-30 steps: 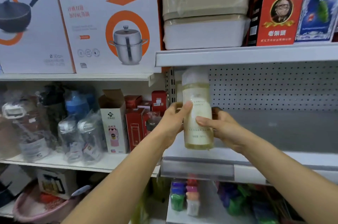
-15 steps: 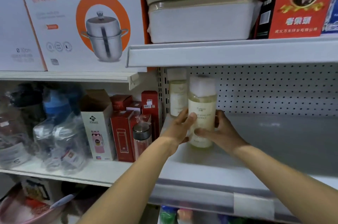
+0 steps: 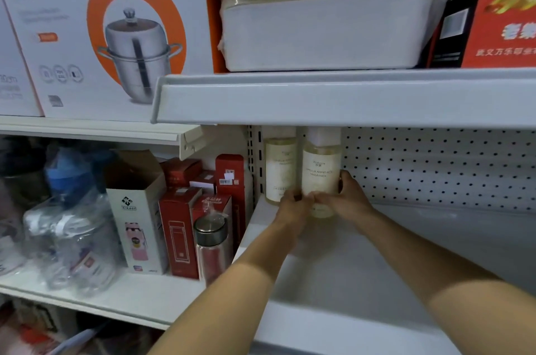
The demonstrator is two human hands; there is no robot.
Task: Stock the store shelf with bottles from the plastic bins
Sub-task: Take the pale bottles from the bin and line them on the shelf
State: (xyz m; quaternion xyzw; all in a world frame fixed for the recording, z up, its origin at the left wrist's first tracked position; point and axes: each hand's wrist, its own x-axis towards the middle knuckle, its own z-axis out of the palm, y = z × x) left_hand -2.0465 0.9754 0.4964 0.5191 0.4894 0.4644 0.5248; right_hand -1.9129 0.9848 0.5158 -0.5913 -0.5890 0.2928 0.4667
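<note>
A pale yellow bottle [image 3: 320, 172] with a white cap and cream label stands at the back left of the grey shelf [image 3: 406, 253], against the pegboard. My left hand [image 3: 293, 208] and my right hand [image 3: 348, 199] both grip its lower half, fingertips meeting in front. A second, matching bottle [image 3: 280, 169] stands just to its left in the shelf's corner, almost touching. The caps are partly hidden by the shelf above. No plastic bin is in view.
The shelf above [image 3: 333, 96] hangs low over the bottles and carries stacked white containers [image 3: 324, 27]. Left of the shelf's upright are red boxes [image 3: 178, 227], a glass flask [image 3: 211, 247] and wrapped clear bottles [image 3: 78, 241]. The grey shelf stretches to the right.
Both hands carried the bottle from the shelf's front edge deep to the back, setting it beside the other bottle. The camera moved closer and lower.
</note>
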